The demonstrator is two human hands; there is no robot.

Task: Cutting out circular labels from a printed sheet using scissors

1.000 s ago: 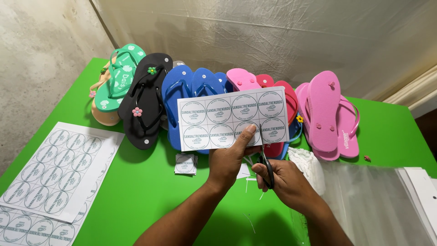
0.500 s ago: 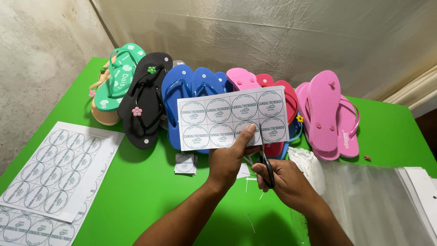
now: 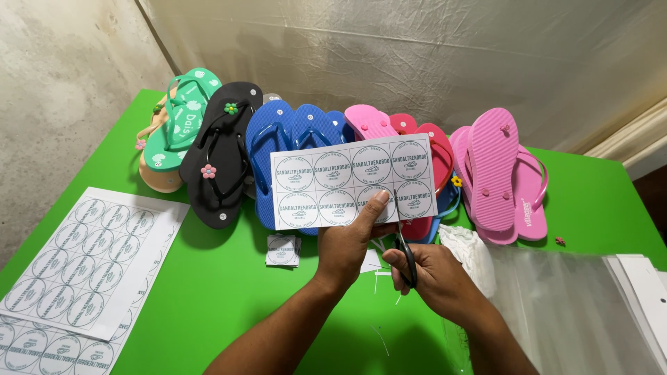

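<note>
My left hand (image 3: 351, 243) pinches the lower edge of a white paper strip (image 3: 351, 182) printed with two rows of round labels, holding it up over the green table (image 3: 229, 305). My right hand (image 3: 434, 274) grips black-handled scissors (image 3: 404, 244), whose blades point up into the strip's lower edge near its right end. A small stack of cut square labels (image 3: 283, 250) lies on the table just left of my left wrist.
Flip-flops lie in a row at the back: green (image 3: 182, 121), black (image 3: 222, 149), blue (image 3: 285, 139), red and pink (image 3: 504, 173). Uncut label sheets (image 3: 90, 260) lie at the left. Clear plastic bags (image 3: 577, 312) and white cards (image 3: 646, 292) lie at the right. A wall stands behind.
</note>
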